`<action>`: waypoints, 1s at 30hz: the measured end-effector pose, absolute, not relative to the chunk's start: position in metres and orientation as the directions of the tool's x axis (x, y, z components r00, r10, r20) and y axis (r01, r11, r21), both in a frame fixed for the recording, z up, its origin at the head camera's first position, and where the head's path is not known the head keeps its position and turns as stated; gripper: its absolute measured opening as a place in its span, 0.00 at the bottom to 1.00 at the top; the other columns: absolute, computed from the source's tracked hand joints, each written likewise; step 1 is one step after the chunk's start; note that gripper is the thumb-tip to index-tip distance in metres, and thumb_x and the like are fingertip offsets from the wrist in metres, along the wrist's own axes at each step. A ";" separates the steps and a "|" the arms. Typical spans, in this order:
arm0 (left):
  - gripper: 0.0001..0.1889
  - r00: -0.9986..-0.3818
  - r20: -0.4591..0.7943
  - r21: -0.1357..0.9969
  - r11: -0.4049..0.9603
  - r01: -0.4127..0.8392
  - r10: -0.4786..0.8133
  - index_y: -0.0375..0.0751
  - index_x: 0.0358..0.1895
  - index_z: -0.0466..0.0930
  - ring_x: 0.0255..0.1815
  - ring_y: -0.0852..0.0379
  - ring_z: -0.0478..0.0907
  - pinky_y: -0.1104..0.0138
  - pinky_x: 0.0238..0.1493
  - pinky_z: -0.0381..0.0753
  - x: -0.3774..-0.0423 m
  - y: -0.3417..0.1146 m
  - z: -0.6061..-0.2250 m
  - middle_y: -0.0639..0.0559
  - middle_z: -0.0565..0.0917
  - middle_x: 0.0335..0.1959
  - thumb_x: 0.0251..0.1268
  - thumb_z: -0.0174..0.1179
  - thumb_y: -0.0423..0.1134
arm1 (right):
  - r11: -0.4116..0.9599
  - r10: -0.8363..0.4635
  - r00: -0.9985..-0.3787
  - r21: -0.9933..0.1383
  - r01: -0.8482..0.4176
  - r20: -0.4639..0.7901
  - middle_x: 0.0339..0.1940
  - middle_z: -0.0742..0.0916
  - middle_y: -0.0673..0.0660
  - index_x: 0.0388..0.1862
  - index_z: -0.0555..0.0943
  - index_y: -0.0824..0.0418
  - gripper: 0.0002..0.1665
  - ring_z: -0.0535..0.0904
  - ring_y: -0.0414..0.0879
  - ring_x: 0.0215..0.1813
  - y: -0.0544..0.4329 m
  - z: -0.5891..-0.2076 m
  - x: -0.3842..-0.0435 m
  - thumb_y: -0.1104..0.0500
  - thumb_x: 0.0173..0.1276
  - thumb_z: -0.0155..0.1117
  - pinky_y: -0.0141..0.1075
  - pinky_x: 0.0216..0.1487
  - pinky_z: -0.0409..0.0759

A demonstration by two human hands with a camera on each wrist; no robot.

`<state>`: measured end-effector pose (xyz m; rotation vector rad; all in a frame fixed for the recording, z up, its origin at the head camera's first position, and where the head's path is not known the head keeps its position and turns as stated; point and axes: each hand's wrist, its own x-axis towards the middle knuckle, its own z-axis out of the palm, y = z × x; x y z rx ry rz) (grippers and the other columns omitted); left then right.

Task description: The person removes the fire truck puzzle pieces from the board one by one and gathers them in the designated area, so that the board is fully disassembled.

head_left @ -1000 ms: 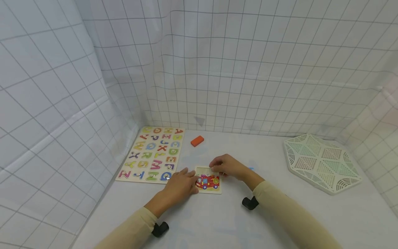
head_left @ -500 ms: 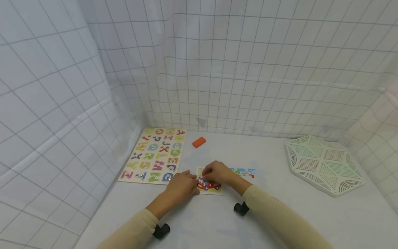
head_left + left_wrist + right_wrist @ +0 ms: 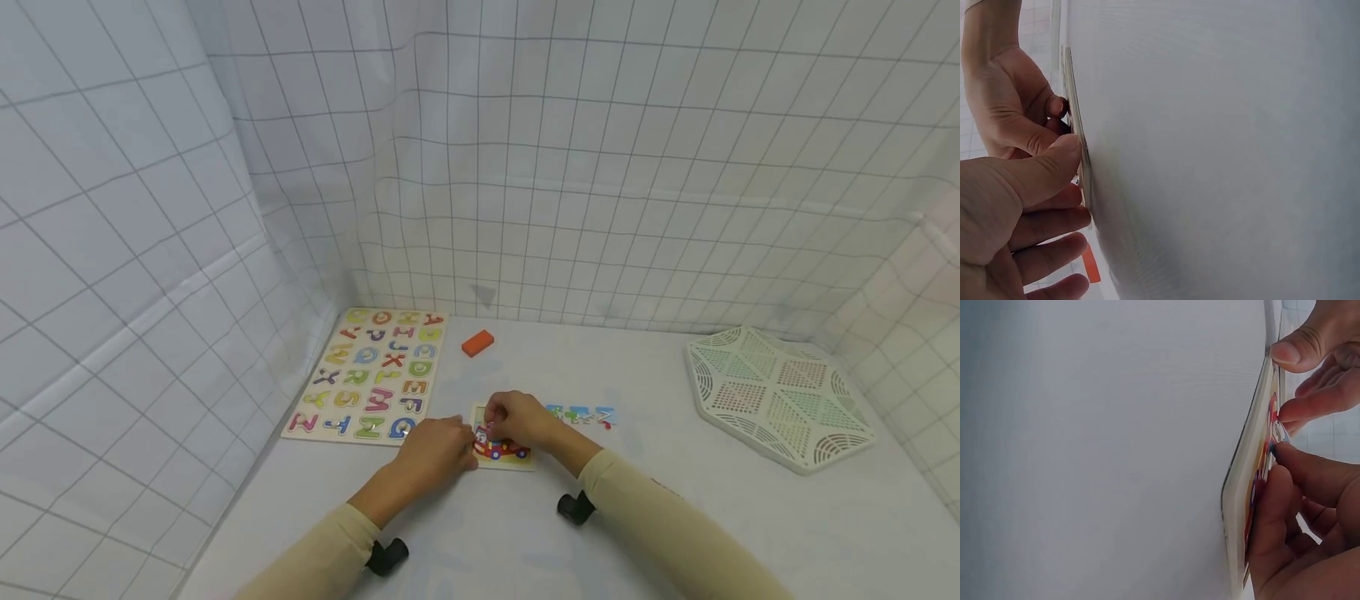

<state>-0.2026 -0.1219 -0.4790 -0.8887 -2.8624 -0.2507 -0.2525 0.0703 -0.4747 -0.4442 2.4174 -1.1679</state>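
A small wooden jigsaw puzzle board (image 3: pixel 517 466) with a red truck picture lies on the white table in the head view. My left hand (image 3: pixel 437 450) holds the board at its left side, the thumb on its near corner and the fingers beyond. Over the picture, my right hand (image 3: pixel 519 419) pinches a small puzzle piece (image 3: pixel 1280 431) between thumb and fingertips; it stands tilted against the board in the right wrist view. The left index finger reaches that piece too. The right hand hides the board's upper right part in the head view.
Several blue puzzle pieces (image 3: pixel 581 414) lie right of the board. An alphabet puzzle (image 3: pixel 365 375) stretches out at the left, an orange block (image 3: pixel 477 342) behind. A white hexagonal latticed mat (image 3: pixel 780 396) sits at the right. Grid-patterned curtains (image 3: pixel 600 167) hang behind.
My right hand has moved left and slightly nearer, from the board's upper right edge to over the truck picture, uncovering the blue pieces. My left hand stays at the board's left side.
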 end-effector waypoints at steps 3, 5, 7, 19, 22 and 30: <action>0.11 -0.820 0.166 0.125 0.813 0.569 0.548 0.47 0.27 0.84 0.27 0.59 0.78 0.68 0.27 0.75 -0.202 -0.122 -0.479 0.59 0.82 0.23 0.54 0.77 0.45 | 0.589 -0.456 -0.862 -0.802 -0.103 -0.224 0.31 0.80 0.53 0.39 0.79 0.57 0.06 0.76 0.43 0.27 0.071 -0.475 -0.252 0.62 0.70 0.69 0.32 0.25 0.77; 0.09 -0.814 0.160 0.132 0.805 0.579 0.559 0.46 0.31 0.87 0.26 0.60 0.77 0.68 0.28 0.76 -0.202 -0.123 -0.479 0.59 0.84 0.26 0.56 0.76 0.44 | 0.580 -0.458 -0.861 -0.808 -0.101 -0.222 0.31 0.80 0.53 0.39 0.79 0.57 0.05 0.77 0.44 0.27 0.072 -0.476 -0.251 0.62 0.71 0.68 0.32 0.26 0.78; 0.08 -0.801 0.164 0.136 0.791 0.597 0.576 0.46 0.36 0.89 0.32 0.59 0.82 0.66 0.33 0.81 -0.201 -0.123 -0.479 0.58 0.86 0.30 0.58 0.76 0.44 | 0.571 -0.461 -0.859 -0.815 -0.098 -0.220 0.32 0.81 0.53 0.39 0.79 0.57 0.04 0.77 0.44 0.28 0.072 -0.477 -0.252 0.62 0.72 0.67 0.33 0.26 0.79; 0.09 -0.762 0.180 0.105 0.758 0.644 0.622 0.48 0.42 0.92 0.53 0.50 0.86 0.57 0.53 0.86 -0.201 -0.125 -0.478 0.57 0.89 0.38 0.60 0.74 0.44 | 0.551 -0.448 -0.860 -0.833 -0.049 -0.245 0.32 0.81 0.53 0.38 0.81 0.61 0.02 0.76 0.44 0.29 0.072 -0.475 -0.252 0.63 0.74 0.63 0.33 0.27 0.79; 0.11 -0.773 0.160 0.121 0.765 0.632 0.614 0.47 0.44 0.92 0.55 0.49 0.85 0.56 0.55 0.85 -0.201 -0.125 -0.477 0.54 0.90 0.43 0.60 0.74 0.44 | 0.528 -0.437 -0.865 -0.849 -0.026 -0.246 0.32 0.81 0.53 0.38 0.81 0.60 0.03 0.77 0.44 0.30 0.073 -0.477 -0.254 0.63 0.74 0.63 0.33 0.28 0.79; 0.11 -0.784 0.122 0.159 0.768 0.621 0.609 0.46 0.45 0.92 0.54 0.50 0.85 0.56 0.53 0.85 -0.201 -0.126 -0.475 0.52 0.90 0.46 0.61 0.73 0.44 | 0.428 -0.446 -0.857 -0.902 0.049 -0.258 0.33 0.82 0.55 0.41 0.81 0.62 0.03 0.77 0.45 0.31 0.080 -0.481 -0.259 0.62 0.73 0.63 0.33 0.29 0.79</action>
